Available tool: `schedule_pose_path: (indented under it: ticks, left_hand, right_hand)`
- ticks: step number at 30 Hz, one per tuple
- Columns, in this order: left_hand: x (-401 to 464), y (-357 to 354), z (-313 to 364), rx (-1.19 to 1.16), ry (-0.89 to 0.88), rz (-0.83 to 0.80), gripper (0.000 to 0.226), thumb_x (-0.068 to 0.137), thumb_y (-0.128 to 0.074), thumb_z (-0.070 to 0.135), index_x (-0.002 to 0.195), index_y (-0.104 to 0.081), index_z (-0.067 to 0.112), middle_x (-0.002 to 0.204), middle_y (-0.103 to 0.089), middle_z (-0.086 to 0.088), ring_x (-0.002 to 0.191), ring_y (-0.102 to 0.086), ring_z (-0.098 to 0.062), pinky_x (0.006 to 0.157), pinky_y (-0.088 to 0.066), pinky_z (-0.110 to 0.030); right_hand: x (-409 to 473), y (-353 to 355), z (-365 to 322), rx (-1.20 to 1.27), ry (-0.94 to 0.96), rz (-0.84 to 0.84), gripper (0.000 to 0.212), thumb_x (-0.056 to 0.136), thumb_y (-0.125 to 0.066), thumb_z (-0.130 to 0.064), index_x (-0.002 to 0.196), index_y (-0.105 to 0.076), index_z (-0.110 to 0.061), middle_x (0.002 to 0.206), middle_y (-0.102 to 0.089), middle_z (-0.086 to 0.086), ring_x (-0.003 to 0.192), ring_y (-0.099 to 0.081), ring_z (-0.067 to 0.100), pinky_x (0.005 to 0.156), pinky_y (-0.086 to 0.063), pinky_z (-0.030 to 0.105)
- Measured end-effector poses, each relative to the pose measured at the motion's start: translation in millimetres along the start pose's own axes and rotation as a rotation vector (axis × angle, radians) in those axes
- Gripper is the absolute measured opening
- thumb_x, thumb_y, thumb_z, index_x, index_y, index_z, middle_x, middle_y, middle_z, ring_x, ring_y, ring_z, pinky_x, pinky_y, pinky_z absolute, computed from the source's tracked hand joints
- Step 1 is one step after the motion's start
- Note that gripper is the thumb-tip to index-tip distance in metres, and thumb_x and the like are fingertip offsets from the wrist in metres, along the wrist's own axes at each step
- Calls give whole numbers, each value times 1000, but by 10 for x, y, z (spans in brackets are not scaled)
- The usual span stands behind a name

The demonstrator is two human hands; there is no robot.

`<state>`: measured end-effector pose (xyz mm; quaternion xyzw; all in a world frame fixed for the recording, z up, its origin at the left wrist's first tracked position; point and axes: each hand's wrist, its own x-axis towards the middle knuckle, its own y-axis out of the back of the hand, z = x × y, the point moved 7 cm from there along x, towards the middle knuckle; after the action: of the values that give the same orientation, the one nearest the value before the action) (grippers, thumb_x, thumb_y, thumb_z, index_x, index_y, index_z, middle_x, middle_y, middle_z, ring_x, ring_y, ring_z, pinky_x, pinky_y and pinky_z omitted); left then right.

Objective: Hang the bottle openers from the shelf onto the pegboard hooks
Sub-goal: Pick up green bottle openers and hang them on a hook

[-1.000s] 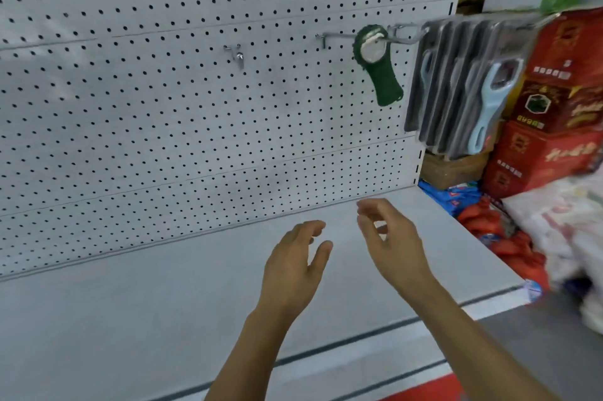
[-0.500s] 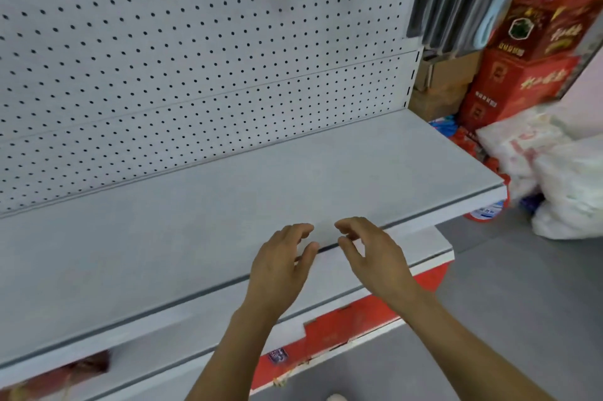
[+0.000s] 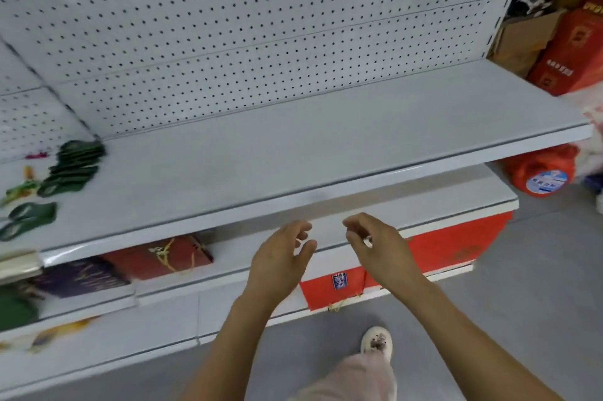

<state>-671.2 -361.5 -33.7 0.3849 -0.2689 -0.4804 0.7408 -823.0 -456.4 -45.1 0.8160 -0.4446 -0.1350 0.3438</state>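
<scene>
— Where against the shelf (image 3: 326, 136)?
— Bottle openers (image 3: 70, 167) lying on its left end; pegboard (image 3: 261, 25) standing behind; boxes (image 3: 554, 51) off its right end.
— And below?
— Gift bags (image 3: 160, 257) underneath.

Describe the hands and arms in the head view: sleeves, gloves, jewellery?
Both the left hand and right hand are bare: no gloves, and no rings or watch that I can make out. The forearms are uncovered to the frame's bottom edge, with no sleeve in view. Motion blur hides finer detail.

Bare forearms, pale pink trouser leg (image 3: 355, 377) (white shoe (image 3: 377, 340) below)
</scene>
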Motion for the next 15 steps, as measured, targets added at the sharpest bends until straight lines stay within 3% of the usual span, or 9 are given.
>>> schedule_pose_path:
  ticks: [15]
  left_hand:
    - [-724, 1624, -2075, -139, 274, 258, 24, 92, -59, 31, 116, -59, 27, 103, -68, 12, 92, -63, -5, 83, -53, -30]
  right_hand:
    - [302, -1640, -1938, 28, 202, -249, 17, 93, -56, -27, 107, -63, -31, 99, -66, -19, 92, -61, 0, 84, -51, 28]
